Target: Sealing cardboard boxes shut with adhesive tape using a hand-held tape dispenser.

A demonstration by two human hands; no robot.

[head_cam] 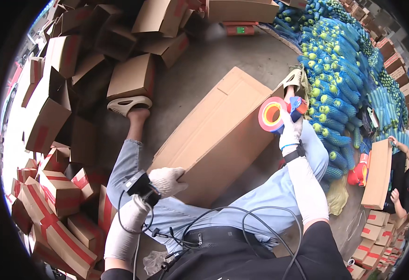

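Note:
A long flat-sided cardboard box [211, 115] lies slantwise between my legs, its near end close to my lap. My left hand [167, 181], in a white knit glove, grips the near edge of this box; some of its fingers are hidden. In my gloved right hand [291, 127] is a blue-and-orange tape dispenser [298, 106] with a large roll of red tape [271, 114]. The dispenser is above the box's far right edge. Whether its blade touches the cardboard I cannot tell.
Netted green fruit [325, 87] is heaped at the right. Open cartons [131, 77] crowd the left; red-taped cartons [61, 192] are piled nearer. A red device [239, 29] stands on the floor ahead. At far right a person [406, 175] handles a cardboard box [377, 173]. Cables [225, 208] cross my lap.

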